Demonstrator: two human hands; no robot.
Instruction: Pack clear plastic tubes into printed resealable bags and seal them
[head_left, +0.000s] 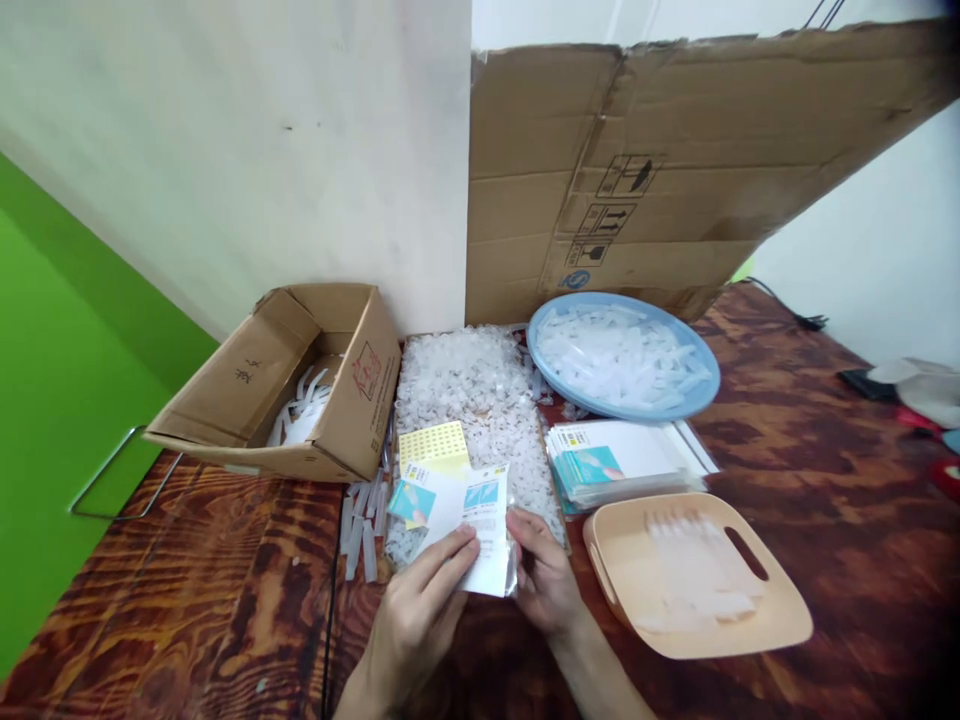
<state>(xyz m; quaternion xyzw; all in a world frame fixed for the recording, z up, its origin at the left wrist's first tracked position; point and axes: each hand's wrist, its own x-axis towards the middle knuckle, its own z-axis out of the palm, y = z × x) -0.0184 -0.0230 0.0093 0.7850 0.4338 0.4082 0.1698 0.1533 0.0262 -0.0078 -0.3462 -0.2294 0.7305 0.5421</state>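
A white printed packet with a clear plastic edge is held between both hands, low in the middle of the view. My left hand grips its left side, thumb and fingers pressed on it. On its right, my right hand pinches the clear plastic edge. Just behind the packet lie a white and teal card and a yellow sheet of small dots, both on top of many small clear plastic pieces in a shallow tray.
An open cardboard box stands at left, beside loose clear strips. A blue basin of translucent pieces sits back right. Before it are stacked card packets and a peach board bearing clear strips. Large cardboard stands behind.
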